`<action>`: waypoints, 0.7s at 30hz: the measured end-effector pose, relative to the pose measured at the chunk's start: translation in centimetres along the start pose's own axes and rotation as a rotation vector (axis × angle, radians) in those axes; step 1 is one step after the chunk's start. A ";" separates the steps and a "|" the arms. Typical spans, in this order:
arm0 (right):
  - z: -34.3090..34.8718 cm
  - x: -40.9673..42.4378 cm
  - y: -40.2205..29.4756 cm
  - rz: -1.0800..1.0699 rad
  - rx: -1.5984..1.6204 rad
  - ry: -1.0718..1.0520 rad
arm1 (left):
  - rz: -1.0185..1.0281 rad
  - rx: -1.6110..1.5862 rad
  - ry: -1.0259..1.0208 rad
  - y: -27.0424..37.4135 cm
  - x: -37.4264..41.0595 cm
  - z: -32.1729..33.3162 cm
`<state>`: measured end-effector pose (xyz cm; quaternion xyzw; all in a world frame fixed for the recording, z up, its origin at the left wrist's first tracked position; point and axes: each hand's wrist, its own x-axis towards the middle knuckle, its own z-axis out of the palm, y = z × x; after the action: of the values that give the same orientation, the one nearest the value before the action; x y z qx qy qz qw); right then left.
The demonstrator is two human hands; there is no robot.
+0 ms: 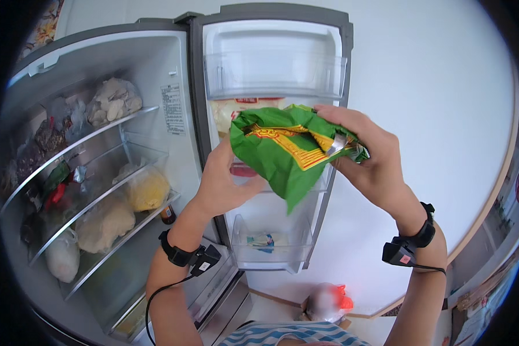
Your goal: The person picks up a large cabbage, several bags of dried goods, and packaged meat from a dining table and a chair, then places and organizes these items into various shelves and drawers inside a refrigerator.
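Observation:
A crumpled green plastic food packet with yellow and red print is held up in front of the open refrigerator door. My right hand grips its bunched right end, where some silvery lining shows. At the packet's left side is my left hand, its thumb and fingers reaching behind the plastic, so the fingertips are hidden. A loose pointed flap of the packet hangs down between my hands. What is inside the packet cannot be seen.
Refrigerator shelves at left carry several plastic bags, including one with yellow contents. The open door has clear bins; a white-and-blue packet lies in the lowest. Low by the wall is a red plastic bag.

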<state>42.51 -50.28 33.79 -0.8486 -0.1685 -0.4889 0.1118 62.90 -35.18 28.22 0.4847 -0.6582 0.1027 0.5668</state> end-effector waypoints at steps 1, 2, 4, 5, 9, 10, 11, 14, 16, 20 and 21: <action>0.1 0.1 0.3 -0.024 -0.090 -0.013 | -0.009 0.080 -0.047 -0.2 0.4 -0.4; 0.4 0.2 0.8 -0.048 -0.179 -0.024 | -0.019 0.162 -0.093 -0.7 0.9 -0.8; 1.6 0.2 2.2 -0.123 -0.360 -0.022 | -0.071 0.308 -0.140 -2.2 1.6 -1.3; 2.0 0.4 2.9 -0.137 -0.403 -0.030 | -0.110 0.380 -0.137 -2.9 2.0 -1.5; 3.3 0.7 5.6 -0.197 -0.522 -0.003 | 0.148 0.499 -0.261 -3.7 3.0 -2.2; 3.5 0.7 5.9 -0.195 -0.534 -0.008 | 0.088 0.489 -0.282 -3.3 3.0 -2.3; 3.6 0.8 6.2 -0.192 -0.547 -0.013 | 0.179 0.590 -0.303 -3.1 3.2 -2.3; 4.1 1.7 7.2 -0.181 -0.566 -0.001 | 0.327 0.789 -0.346 -3.0 3.1 -2.3; 4.8 2.1 7.6 -0.187 -0.616 -0.081 | 0.280 0.807 -0.353 -2.9 2.4 -2.2; 5.7 2.9 7.4 -0.096 -0.642 -0.247 | 0.077 0.761 -0.398 -2.8 2.0 -2.9; 5.6 3.1 7.3 -0.104 -0.631 -0.281 | 0.084 0.772 -0.376 -3.1 1.5 -3.0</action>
<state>51.28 -54.45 33.46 -0.8907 -0.0657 -0.4001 -0.2056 67.39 -35.48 29.25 0.6442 -0.6826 0.2744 0.2092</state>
